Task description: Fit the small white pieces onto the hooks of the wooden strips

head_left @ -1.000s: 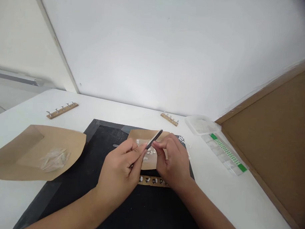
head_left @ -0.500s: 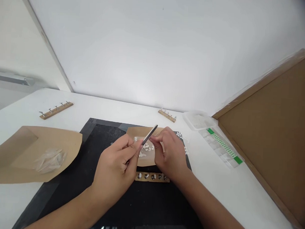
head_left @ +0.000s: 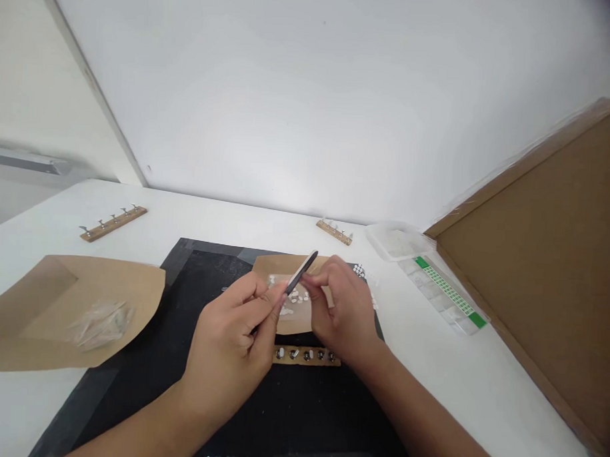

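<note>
diagonally, the file point(head_left: 302, 272) juts from the left hand point(head_left: 234, 329).

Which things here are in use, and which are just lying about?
In use:
- stick in left hand
- right hand beside it
- likely near wooden strip
- likely white bits

Apparently lying about:
- two far strips
- large brown paper
- clear tray

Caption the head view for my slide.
Left hand holding a dark-and-pale file beside the right hand, above a black mat.
</note>
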Available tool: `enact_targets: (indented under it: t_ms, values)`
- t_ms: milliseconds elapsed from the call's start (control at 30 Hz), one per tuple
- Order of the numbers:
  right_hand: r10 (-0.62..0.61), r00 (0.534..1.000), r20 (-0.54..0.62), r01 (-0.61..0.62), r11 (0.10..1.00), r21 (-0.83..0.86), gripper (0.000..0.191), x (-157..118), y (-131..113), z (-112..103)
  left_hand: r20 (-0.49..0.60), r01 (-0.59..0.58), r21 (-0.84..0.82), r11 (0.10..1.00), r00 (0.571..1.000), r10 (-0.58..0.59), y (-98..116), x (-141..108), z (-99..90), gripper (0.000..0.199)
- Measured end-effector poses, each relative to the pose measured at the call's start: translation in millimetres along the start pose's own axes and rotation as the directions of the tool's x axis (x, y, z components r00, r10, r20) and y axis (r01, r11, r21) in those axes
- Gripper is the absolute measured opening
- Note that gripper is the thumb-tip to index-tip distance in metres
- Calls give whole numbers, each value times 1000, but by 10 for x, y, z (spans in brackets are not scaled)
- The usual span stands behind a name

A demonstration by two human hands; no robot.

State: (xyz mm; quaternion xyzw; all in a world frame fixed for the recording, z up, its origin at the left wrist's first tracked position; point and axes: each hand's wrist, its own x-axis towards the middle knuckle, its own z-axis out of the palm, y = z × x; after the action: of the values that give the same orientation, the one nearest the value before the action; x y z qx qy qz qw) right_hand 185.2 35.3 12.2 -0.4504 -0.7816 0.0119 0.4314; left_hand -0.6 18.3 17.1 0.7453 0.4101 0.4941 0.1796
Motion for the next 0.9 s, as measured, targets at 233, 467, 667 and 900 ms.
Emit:
enact_targets:
  t_ms: [233, 467, 667, 900]
  values:
    - [15, 1000, 10, -16, 984, 175, 16, -22, -35, -103, -29, 1, -11, 1000, 1000, -2, 36, 2, -36, 21]
    - [44, 999, -18, -41, 989, 142, 16, -22, 43, -96, 4, 13, -28, 1000, 1000, -13, -15, -53, 70, 25]
    - [-25, 999, 21, 23, 996, 91, 21, -21, -1, -32, 6, 5, 0, 1000, 1000, -5, -7, -66, 50, 24]
    - [-55, 998, 31, 54, 998, 20, 24, 0, -5, -46, 24, 19, 7, 1000, 1000, -19, -20, -49, 44, 23]
